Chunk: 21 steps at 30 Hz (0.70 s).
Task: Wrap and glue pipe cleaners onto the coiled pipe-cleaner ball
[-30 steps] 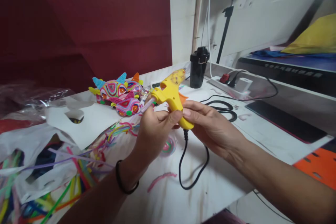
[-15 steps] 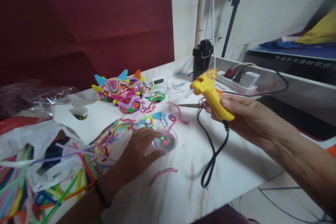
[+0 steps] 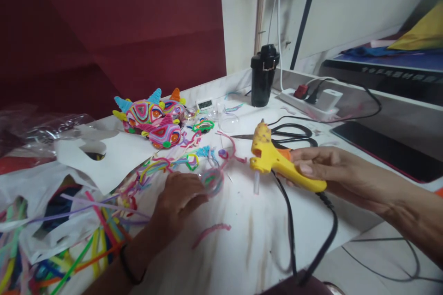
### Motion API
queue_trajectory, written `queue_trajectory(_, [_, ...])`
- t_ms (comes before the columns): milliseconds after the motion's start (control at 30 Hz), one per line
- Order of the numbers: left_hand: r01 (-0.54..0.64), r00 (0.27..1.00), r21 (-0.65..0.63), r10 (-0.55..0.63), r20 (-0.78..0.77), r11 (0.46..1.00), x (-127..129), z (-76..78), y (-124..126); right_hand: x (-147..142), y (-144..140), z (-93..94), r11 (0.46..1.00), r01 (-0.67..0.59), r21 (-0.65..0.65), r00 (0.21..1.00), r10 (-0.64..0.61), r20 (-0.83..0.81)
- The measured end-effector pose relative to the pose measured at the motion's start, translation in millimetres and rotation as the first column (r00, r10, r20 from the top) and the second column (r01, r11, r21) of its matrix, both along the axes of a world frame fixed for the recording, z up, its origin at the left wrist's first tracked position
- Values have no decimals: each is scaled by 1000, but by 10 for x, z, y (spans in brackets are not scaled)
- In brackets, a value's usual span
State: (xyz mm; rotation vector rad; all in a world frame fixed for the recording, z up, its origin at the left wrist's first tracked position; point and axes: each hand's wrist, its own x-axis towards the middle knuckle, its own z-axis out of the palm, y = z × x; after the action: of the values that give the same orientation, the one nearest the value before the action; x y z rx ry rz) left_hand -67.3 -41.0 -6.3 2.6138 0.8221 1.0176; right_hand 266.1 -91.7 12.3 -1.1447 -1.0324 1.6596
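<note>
My right hand [image 3: 323, 170] grips the handle of a yellow glue gun [image 3: 273, 159], tipped so its nozzle points down at the white table [image 3: 256, 235]; its black cord [image 3: 294, 239] trails toward the front edge. My left hand [image 3: 178, 193] rests on the table, fingers holding a small clear plastic dome [image 3: 212, 179] with coloured pipe-cleaner coils inside. The dome is blurred. The gun's nozzle hangs a little to the right of the dome, not touching it.
Colourful pipe-cleaner figures [image 3: 152, 120] sit at the back left, loose pipe cleaners [image 3: 86, 235] and white paper [image 3: 110, 156] on the left. Black scissors [image 3: 287, 133], a black cup [image 3: 263, 76], a power strip [image 3: 308, 101] and a dark tablet [image 3: 387, 150] lie to the right.
My right hand swung the glue gun down from mid-air, turning the nozzle downward. My left hand let go of the gun a second ago and now tilts the clear dome up off the table.
</note>
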Motion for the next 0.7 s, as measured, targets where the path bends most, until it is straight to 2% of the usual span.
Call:
queue_trajectory(67, [-59,979,-245,105,177,968,-25,49,9,1,0,-24,995,-97,-1,994,97,43])
queue_trajectory(167, [-71,881,-581,324,345,811,-64,29,36,-19,30,-32,963,-266,-32,959,268,91])
queue_trajectory(233, [-15,807,-710,428,407,704,-87,-24,61,-43,71,-28,928,-369,-57,921,373,111])
queue_trajectory(300, [79,733,-767,485,477,636,-101,-77,87,-66,120,-25,890,-450,-74,881,456,125])
queue_trajectory(400, [194,637,-791,538,552,581,-105,-112,111,-90,189,-17,842,-534,-81,827,540,156])
queue_trajectory(500, [235,592,-827,599,539,511,-102,-95,113,-90,247,-8,799,-593,-94,779,600,184])
queue_trajectory(567, [246,576,-840,624,528,483,-100,-72,108,-76,284,-8,785,-609,-113,758,618,208])
queue_trajectory(700, [285,530,-836,650,545,469,-92,-39,104,-40,379,-24,786,-604,-133,738,615,277])
